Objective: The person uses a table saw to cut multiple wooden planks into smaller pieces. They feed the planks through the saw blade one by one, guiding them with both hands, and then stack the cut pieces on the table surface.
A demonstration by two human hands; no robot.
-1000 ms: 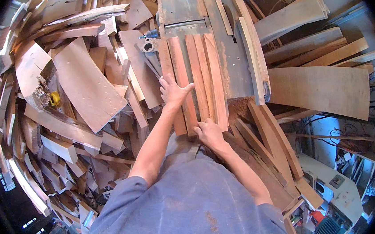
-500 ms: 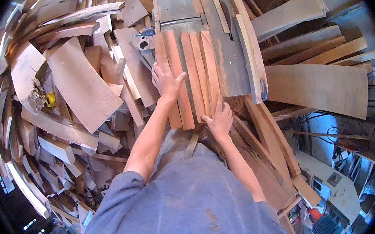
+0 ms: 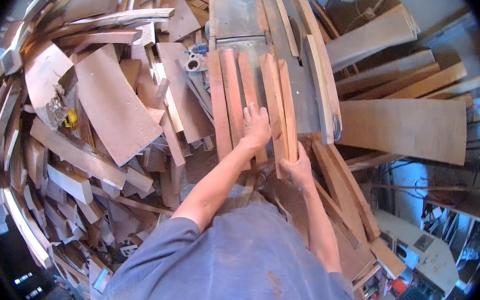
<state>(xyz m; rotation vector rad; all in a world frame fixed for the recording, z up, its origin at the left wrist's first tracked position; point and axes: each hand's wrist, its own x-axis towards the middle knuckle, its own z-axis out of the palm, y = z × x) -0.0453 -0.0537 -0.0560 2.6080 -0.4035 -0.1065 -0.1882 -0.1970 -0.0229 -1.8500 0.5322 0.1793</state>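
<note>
Several narrow wooden strips lie lengthwise on the metal bed of a woodworking machine [image 3: 236, 13]. My left hand [image 3: 256, 127] is closed over the third strip from the left [image 3: 246, 75], its fingers curled on the wood. To its left lie two reddish strips, the outer one [image 3: 219, 106] and its neighbour [image 3: 233, 88]. My right hand [image 3: 299, 170] grips the near end of the rightmost strip [image 3: 287, 106], thumb on the left side. A thicker strip [image 3: 273, 113] stands close beside that one, its near end jutting past the bed.
A large heap of offcuts and boards [image 3: 113, 104] fills the left side. Long boards [image 3: 403, 127] lean on the right, and planks [image 3: 343, 189] lie below the bed's right side. A narrow strip [image 3: 286, 23] rests on the machine's right surface, near a slot.
My left hand has moved right, from the left strips to the third one. My right hand has closed on the rightmost strip, and the two right strips have shifted right, apart from the others.
</note>
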